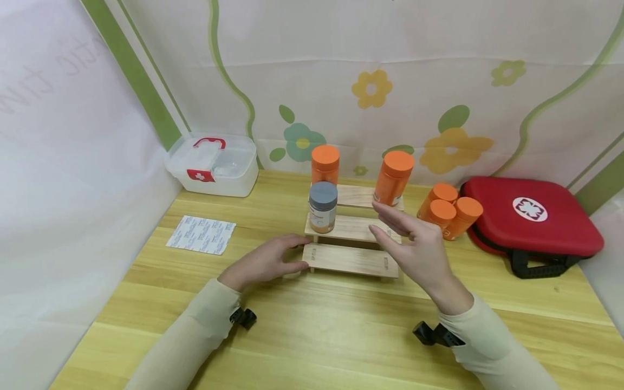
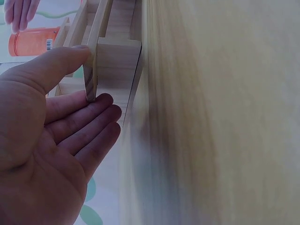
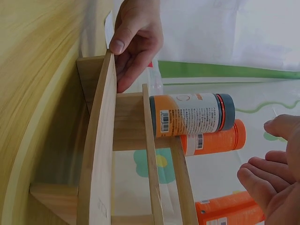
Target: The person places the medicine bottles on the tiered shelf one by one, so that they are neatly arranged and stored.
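A three-step wooden display rack [image 1: 353, 259] stands on the table. My left hand [image 1: 265, 262] grips the left end of its lowest step; in the left wrist view the thumb lies over the board's edge [image 2: 91, 70] and the fingers sit beneath. On the middle step, at the left, stands a bottle with a grey lid [image 1: 323, 208]. Behind it an orange bottle [image 1: 325, 162] is on the top step, and another orange bottle [image 1: 394, 176] stands at that step's right end. My right hand [image 1: 419, 249] hovers over the rack's right side, fingers extended, holding nothing.
Several orange bottles [image 1: 441, 211] stand right of the rack, beside a red first-aid case [image 1: 536, 216] with a black handle. At the back left is a clear plastic box [image 1: 224, 181] with a red handle. A printed white packet [image 1: 201, 234] lies left of the rack.
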A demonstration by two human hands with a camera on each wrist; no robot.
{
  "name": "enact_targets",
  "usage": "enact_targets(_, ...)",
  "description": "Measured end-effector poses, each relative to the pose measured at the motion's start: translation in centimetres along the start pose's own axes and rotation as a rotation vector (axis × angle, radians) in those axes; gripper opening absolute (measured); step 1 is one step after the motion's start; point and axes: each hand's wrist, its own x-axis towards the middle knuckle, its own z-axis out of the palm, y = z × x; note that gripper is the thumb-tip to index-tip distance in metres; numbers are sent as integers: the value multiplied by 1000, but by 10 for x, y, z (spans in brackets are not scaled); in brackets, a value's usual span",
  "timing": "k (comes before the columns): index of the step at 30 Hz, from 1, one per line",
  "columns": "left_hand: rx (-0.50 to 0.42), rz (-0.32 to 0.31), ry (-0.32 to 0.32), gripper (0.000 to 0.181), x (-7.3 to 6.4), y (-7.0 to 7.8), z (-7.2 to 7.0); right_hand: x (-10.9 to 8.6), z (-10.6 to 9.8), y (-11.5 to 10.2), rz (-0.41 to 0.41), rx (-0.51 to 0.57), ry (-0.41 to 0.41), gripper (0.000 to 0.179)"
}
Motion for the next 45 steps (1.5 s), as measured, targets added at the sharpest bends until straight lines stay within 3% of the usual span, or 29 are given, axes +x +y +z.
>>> enact_targets(7,5,10,3,63,1,0,0,-4,-15,3,-44,-4,22,57)
enact_targets(15,10,2,-4,63,2,0,0,-12,-32,7,-32,-31,45,58)
enact_targets(23,17,9,-8,64,2,0,0,-22,-51,14,24,-116,38,52)
enact_targets(30,24,16,-11,65,2,-1,0,-30,-64,20,116,-89,52,55)
enact_targets(45,7,18,-9,65,2,-2,0,-45,-91,30,198,-147,98,52)
